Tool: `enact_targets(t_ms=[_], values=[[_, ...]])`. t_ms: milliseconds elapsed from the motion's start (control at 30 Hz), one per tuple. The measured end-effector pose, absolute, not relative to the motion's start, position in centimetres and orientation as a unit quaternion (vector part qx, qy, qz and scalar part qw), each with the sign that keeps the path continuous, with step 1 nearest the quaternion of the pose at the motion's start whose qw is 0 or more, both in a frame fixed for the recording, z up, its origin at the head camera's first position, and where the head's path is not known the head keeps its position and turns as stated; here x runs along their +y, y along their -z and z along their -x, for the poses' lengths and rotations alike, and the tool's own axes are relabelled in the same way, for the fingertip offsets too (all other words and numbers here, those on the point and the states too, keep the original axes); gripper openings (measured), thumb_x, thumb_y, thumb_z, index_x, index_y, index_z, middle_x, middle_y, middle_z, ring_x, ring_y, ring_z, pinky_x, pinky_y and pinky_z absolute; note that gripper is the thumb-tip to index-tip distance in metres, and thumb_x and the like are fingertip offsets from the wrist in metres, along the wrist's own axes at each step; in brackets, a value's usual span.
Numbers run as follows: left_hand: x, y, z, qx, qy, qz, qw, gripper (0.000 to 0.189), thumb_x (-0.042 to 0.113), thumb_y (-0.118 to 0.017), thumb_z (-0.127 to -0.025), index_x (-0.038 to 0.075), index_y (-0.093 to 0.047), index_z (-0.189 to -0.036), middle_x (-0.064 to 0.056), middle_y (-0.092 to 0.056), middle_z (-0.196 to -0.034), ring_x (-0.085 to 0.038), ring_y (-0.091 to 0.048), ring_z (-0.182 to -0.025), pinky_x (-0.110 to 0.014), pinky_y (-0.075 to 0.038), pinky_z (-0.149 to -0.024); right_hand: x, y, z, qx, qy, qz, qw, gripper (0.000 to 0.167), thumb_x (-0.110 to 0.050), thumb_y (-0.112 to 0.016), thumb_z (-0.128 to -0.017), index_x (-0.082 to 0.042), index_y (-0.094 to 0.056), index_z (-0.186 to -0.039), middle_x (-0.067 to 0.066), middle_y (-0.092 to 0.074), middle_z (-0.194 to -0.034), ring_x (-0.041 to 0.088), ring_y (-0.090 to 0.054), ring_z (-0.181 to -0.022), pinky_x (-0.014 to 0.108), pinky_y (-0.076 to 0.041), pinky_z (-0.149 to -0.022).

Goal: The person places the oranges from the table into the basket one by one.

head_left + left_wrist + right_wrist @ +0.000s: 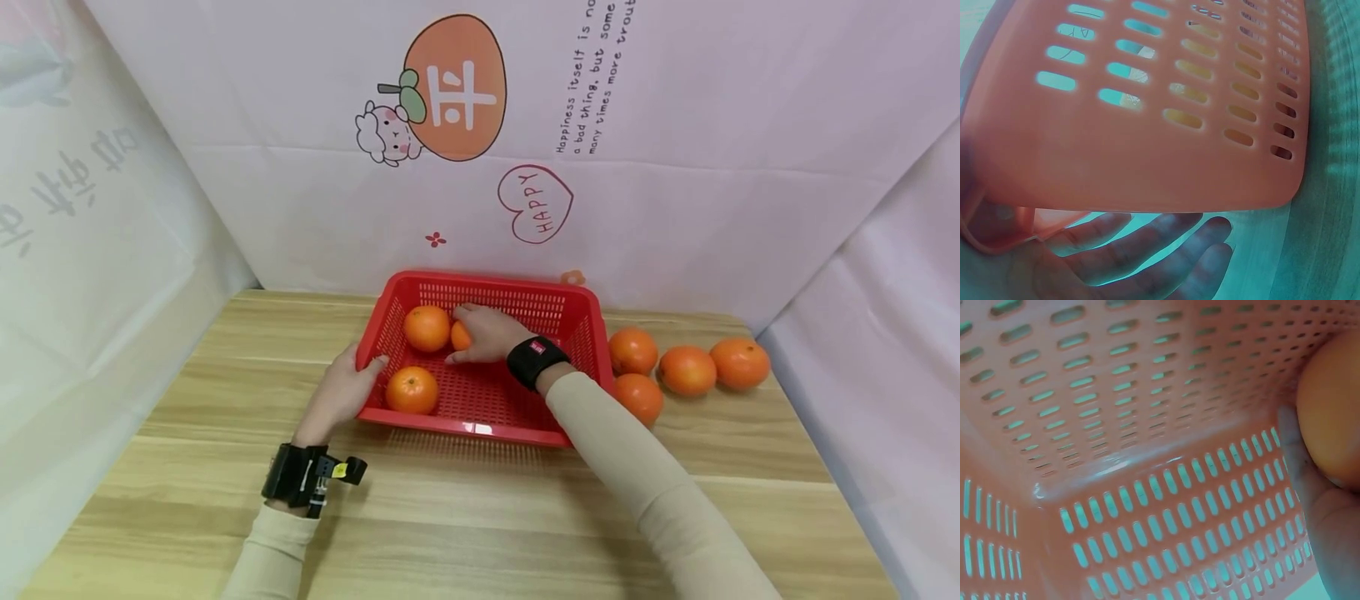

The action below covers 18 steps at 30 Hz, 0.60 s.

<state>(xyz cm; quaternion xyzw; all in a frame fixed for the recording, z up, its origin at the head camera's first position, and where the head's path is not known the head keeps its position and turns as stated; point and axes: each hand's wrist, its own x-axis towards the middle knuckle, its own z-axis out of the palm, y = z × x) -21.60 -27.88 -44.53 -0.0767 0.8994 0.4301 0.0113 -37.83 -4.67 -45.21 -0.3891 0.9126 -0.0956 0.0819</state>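
Note:
A red plastic basket point(525, 435) with slotted walls sits on the wooden table. My left hand point(345, 387) grips its left rim, the thumb over the edge and the fingers point(1141, 250) outside, below the rim. Inside the basket, my right hand point(491, 333) holds an orange point(460, 336), partly hidden under the fingers. The right wrist view shows this orange point(1332, 412) against the thumb. Two more oranges lie at the left of the basket, one at the back point(427, 328) beside the held one and one at the front point(412, 390).
Several oranges point(687, 371) lie on the table point(450, 525) just right of the basket, the nearest close to its wall. A printed white cloth point(337, 217) hangs behind the table, and pale cloth hangs at both sides.

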Motion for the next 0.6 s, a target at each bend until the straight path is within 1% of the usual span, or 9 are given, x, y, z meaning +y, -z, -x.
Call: enact_targets(t_ms=[233, 367, 467, 600], values=[[-27.96, 44.32, 21.47, 0.901, -0.428, 0.068, 0.004, 0.049, 0.033, -0.05, -0.11, 0.003, -0.049, -0.148, -0.021, -0.07, -0.122, -0.027, -0.066, -0.097, -0.034, -0.05, -0.082, -4.95, 45.01, 37.7, 0.909, 0.069, 0.408, 0.06, 0.087, -0.063, -0.079, -0.085, -0.009, -0.054, -0.149, 0.013, -0.056, -0.153, 0.032, -0.051, -0.143, 0.045, -0.044, -0.12], [-27.93, 44.29, 21.47, 0.9, -0.43, 0.068, 0.004, 0.048, 0.033, -0.049, -0.11, 0.002, -0.05, -0.147, -0.021, -0.069, -0.122, -0.028, -0.066, -0.097, -0.034, -0.05, -0.082, -4.93, 44.79, 37.69, 0.909, 0.064, 0.408, 0.055, 0.087, -0.063, -0.08, -0.085, -0.009, -0.055, -0.148, 0.013, -0.056, -0.152, 0.032, -0.051, -0.143, 0.045, -0.042, -0.122], [-27.92, 44.35, 21.47, 0.9, -0.431, 0.068, 0.005, 0.049, 0.034, -0.049, -0.11, 0.002, -0.049, -0.147, -0.021, -0.069, -0.123, -0.029, -0.066, -0.096, -0.034, -0.051, -0.082, -4.86, 44.76, 37.73, 0.907, 0.061, 0.414, 0.042, 0.085, -0.063, -0.081, -0.084, -0.009, -0.056, -0.145, 0.013, -0.058, -0.149, 0.032, -0.052, -0.141, 0.046, -0.041, -0.122], [-27.94, 44.4, 21.47, 0.9, -0.43, 0.07, 0.008, 0.049, 0.034, -0.049, -0.11, 0.002, -0.049, -0.148, -0.021, -0.069, -0.123, -0.028, -0.066, -0.097, -0.033, -0.05, -0.081, -4.77, 44.83, 37.73, 0.904, 0.058, 0.422, 0.024, 0.083, -0.062, -0.082, -0.084, -0.008, -0.058, -0.142, 0.014, -0.057, -0.147, 0.034, -0.05, -0.142, 0.047, -0.038, -0.124]])
